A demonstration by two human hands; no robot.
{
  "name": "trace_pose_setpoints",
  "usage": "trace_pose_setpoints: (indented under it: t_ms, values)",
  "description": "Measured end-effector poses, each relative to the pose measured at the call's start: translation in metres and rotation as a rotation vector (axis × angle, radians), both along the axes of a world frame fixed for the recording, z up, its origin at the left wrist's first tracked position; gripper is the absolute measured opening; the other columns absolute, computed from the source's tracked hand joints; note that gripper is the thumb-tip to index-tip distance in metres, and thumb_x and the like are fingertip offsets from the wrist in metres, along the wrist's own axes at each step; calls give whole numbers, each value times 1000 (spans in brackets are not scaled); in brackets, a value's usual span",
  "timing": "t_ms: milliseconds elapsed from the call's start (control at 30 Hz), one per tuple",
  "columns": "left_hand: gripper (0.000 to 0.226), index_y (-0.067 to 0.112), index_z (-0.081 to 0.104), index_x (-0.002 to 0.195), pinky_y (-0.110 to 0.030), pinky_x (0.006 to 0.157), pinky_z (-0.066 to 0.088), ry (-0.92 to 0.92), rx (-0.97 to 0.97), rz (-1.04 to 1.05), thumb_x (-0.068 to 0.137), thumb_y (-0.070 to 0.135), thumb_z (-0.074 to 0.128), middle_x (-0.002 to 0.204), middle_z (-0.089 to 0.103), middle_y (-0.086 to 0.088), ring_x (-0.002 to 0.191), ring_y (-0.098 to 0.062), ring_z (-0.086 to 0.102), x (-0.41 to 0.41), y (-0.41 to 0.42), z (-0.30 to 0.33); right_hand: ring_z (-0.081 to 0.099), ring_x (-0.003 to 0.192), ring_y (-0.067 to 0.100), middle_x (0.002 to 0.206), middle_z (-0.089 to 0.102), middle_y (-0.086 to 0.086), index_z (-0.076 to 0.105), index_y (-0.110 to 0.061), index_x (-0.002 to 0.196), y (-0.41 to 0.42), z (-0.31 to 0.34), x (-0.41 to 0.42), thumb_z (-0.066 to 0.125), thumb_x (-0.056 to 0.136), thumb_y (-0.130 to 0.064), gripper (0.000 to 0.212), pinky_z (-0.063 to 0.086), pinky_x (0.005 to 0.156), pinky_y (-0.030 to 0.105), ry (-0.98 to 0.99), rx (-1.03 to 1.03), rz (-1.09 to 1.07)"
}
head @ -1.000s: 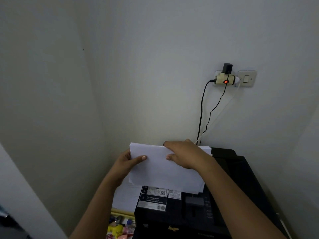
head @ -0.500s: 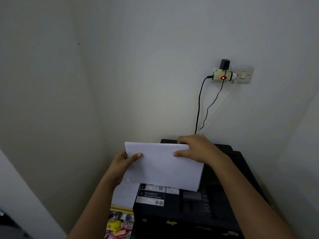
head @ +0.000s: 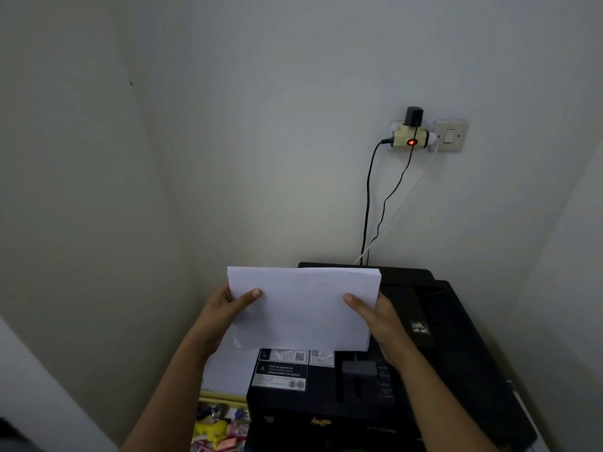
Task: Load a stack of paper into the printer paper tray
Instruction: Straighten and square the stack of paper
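The person holds the paper stack upright above the black printer, one side edge in each hand. The left hand pinches the left edge, thumb across the front sheet. The right hand now pinches the right edge the same way; a second ago it lay draped over the stack's top edge, so it has shifted down to the side. That squares the stack between both hands, which likely readies it for lowering into the feed. The stack's bottom edge hangs just below the hands, over the printer's label stickers, not yet in any tray. Beyond the hands, the printer's rear edge meets the wall, where cables climb to the socket adapter.
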State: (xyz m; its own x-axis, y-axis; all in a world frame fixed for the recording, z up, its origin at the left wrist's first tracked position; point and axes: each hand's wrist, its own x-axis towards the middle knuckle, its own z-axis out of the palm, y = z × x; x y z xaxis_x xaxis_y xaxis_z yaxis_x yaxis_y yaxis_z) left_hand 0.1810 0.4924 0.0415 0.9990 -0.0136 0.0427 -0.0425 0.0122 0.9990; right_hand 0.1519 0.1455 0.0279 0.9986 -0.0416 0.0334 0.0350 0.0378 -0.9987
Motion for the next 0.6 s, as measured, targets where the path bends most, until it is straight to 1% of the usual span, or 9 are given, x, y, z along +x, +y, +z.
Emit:
trace_pose_setpoints:
  t_ms: [33, 100, 167, 233, 267, 367, 433, 500, 600]
  values:
    - [59, 27, 80, 119, -30, 82, 63, 3, -9, 24, 68, 52, 95, 119, 83, 3, 106, -17, 80, -1, -2, 0, 82, 103, 17, 118, 85, -5, 81, -44, 116, 3, -1, 1, 95, 72, -62, 50, 65, 75, 25, -7, 15, -25]
    - [64, 27, 78, 118, -34, 84, 60, 6, -21, 80, 63, 54, 95, 114, 83, 7, 104, -20, 79, -3, -5, -3, 82, 101, 16, 116, 85, -5, 80, -36, 119, 8, -3, 4, 92, 74, -52, 50, 65, 78, 31, -20, 26, -55]
    - [72, 28, 72, 126, -39, 88, 59, -11, -8, 126, 62, 57, 91, 114, 82, 4, 109, -23, 75, -5, -9, -4, 82, 98, 15, 113, 85, -6, 78, -32, 122, 10, -5, 5, 89, 76, -46, 49, 63, 81, 36, -20, 36, -63]
    - [85, 26, 63, 141, -48, 98, 59, -31, 28, 151, 66, 56, 88, 127, 75, 2, 118, -24, 68, -6, -13, -4, 82, 95, 13, 111, 85, -7, 78, -31, 121, 10, -5, 6, 87, 79, -40, 44, 61, 81, 37, -17, 43, -62]
    - [87, 25, 59, 146, -51, 102, 57, -34, 44, 160, 69, 53, 88, 133, 71, 0, 121, -25, 66, -6, -13, -4, 82, 94, 13, 110, 85, -7, 77, -32, 121, 10, -4, 7, 86, 80, -38, 43, 61, 81, 37, -17, 46, -62]
    - [70, 26, 56, 149, -48, 101, 56, -53, 55, 198, 88, 35, 88, 136, 67, 0, 124, -25, 64, -2, -12, -5, 81, 92, 10, 108, 85, -9, 77, -32, 120, 12, -1, 7, 84, 81, -37, 40, 62, 75, 31, -23, 58, -57]
    - [66, 27, 53, 152, -47, 101, 55, -66, 71, 208, 94, 28, 84, 138, 65, 1, 125, -24, 62, -1, -9, -9, 81, 93, 10, 108, 84, -11, 76, -32, 120, 15, -2, 7, 85, 84, -34, 37, 61, 72, 25, -25, 53, -53]
    - [68, 27, 50, 155, -47, 102, 54, -56, 93, 207, 95, 29, 83, 140, 63, 1, 126, -23, 60, -1, -6, -13, 80, 94, 10, 108, 84, -12, 75, -32, 121, 18, -5, 7, 85, 90, -28, 32, 61, 75, 28, -19, 54, -49]
    - [67, 28, 51, 154, -45, 99, 53, -45, 72, 239, 96, 39, 80, 139, 63, 2, 127, -24, 60, -2, -5, -16, 80, 92, 7, 108, 84, -13, 75, -33, 122, 19, -9, 7, 84, 85, -35, 38, 60, 77, 30, -26, 53, -69]
